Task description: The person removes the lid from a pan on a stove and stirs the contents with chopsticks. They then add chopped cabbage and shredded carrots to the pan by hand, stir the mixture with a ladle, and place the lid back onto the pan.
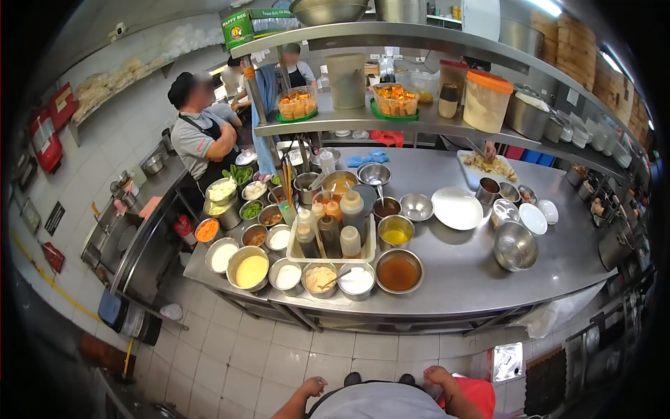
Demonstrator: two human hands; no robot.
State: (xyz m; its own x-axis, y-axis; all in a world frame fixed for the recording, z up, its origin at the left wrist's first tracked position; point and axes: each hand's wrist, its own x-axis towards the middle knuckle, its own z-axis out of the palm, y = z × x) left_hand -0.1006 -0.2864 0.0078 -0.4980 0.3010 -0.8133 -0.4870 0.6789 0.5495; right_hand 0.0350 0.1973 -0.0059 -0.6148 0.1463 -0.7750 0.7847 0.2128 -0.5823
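My left hand point(313, 386) hangs low at the left of my body, above the tiled floor, its fingers curled; whether anything is inside them is too small to tell. On the other side my right hand point(437, 376) hangs beside a red cloth point(474, 398), with its fingers bent and partly hidden. Both hands are apart from the steel counter point(453, 286). Along the counter's near edge stand bowls of yellow liquid point(251, 270), white powder point(356, 280) and brown liquid point(399, 271). Behind them a white bin point(328, 259) holds several squeeze bottles.
Above the counter runs a steel shelf point(433, 126) with tubs. A person point(202, 133) stands at the back left with folded arms; others are behind. A co-worker's hand point(490, 151) is at a cutting board point(466, 167). A white plate point(457, 209) lies on the counter.
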